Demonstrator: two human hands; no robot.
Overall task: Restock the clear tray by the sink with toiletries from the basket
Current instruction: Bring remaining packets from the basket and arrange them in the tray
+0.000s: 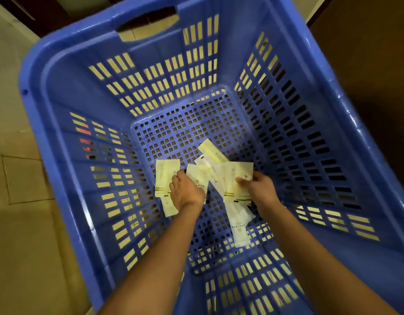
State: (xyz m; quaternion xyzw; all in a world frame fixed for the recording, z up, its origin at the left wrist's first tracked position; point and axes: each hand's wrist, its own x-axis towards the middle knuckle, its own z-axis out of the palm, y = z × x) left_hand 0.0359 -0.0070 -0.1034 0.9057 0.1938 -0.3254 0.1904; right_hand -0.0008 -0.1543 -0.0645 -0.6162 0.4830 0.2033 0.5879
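Note:
Both my arms reach down into a big blue slotted basket [67, 133]. Several pale cream toiletry packets with gold stripes lie on its perforated floor. My left hand [185, 189] curls its fingers on a packet [165, 178] at the left, with another packet [197, 178] beside it. My right hand [258, 187] pinches the edge of a wide packet [236, 178] between thumb and fingers. More packets stick out behind [211, 150] and below [239, 228] that one. The clear tray and the sink are out of view.
The basket stands on a beige tiled floor [21, 223]. Dark wooden furniture [367, 53] rises at the right and behind the basket's far handle cut-out [148, 23]. The basket's walls are tall and slope inward around my forearms.

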